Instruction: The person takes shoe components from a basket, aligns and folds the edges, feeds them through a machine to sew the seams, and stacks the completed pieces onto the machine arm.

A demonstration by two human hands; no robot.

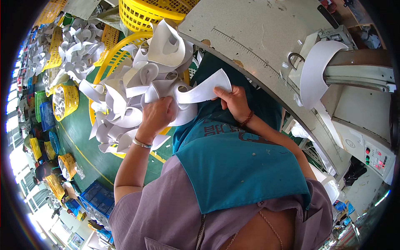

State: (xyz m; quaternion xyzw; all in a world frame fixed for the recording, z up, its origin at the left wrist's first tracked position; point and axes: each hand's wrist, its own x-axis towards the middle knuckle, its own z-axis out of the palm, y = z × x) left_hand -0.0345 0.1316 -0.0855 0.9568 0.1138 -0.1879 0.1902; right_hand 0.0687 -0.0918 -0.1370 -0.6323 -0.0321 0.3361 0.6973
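In front of my lap a curved white sheet piece (204, 89) is stretched between my hands. My right hand (234, 101) pinches its wide end, thumb on top. My left hand (158, 113) is closed at the other side, over the edge of the heap, gripping white sheet material; which piece its fingers hold is partly hidden. Many similar curled white pieces (118, 100) overfill a round yellow basket (100, 77) at my left. Another curved white piece (316, 75) hangs over the arm of a machine (358, 66) at the right.
A worn grey worktable (246, 29) with a printed ruler scale borders my right side. A control box (377, 160) with buttons sits below the machine arm. More yellow baskets (66, 100) of white pieces and blue crates (98, 198) stand on the green floor at left.
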